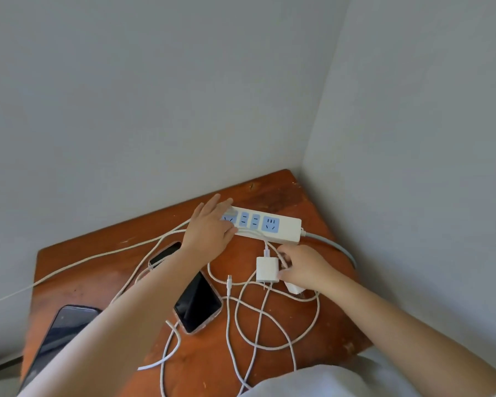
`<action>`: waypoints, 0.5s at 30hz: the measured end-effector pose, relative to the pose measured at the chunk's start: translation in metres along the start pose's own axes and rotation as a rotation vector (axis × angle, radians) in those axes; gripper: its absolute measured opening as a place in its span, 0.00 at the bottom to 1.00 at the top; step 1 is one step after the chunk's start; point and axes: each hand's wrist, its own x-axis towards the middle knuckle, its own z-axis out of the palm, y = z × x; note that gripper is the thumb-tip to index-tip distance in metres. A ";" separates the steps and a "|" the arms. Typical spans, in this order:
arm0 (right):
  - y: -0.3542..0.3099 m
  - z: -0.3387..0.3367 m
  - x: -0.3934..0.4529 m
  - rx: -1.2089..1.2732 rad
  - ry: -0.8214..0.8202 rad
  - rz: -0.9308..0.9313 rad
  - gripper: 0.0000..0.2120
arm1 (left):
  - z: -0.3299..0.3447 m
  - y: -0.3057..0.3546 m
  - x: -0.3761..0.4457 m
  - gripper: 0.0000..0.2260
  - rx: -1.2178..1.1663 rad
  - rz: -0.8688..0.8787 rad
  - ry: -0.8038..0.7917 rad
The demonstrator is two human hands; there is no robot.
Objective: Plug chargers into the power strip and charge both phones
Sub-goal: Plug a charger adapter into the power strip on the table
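A white power strip [272, 226] with blue sockets lies at the back of the wooden table [269, 368]. My left hand [209, 230] rests flat on the strip's left end, fingers spread. My right hand [304, 267] grips a white charger block [266, 269] just in front of the strip. A second white charger [294, 288] lies partly hidden under that hand. A phone [198, 303] with a dark screen lies at the centre; another phone [165, 253] is partly hidden under my left forearm. White cables [258, 313] loop across the table, one with a loose plug end [229, 282].
A larger dark device [60, 336] lies at the table's left front corner. The table stands in a corner between two grey walls. The strip's grey cord [332, 243] runs off to the right. A white cloth [327, 382] covers the near right edge.
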 end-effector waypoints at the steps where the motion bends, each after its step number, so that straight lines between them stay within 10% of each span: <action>1: -0.001 -0.002 0.000 0.002 0.041 -0.031 0.05 | 0.001 -0.003 -0.006 0.14 -0.027 0.014 0.018; 9: -0.001 -0.023 0.005 -0.076 0.190 -0.188 0.09 | 0.001 -0.014 -0.035 0.12 -0.112 -0.088 0.043; 15: 0.011 -0.013 -0.005 0.049 -0.079 -0.076 0.19 | 0.006 -0.007 -0.036 0.15 -0.079 -0.079 0.069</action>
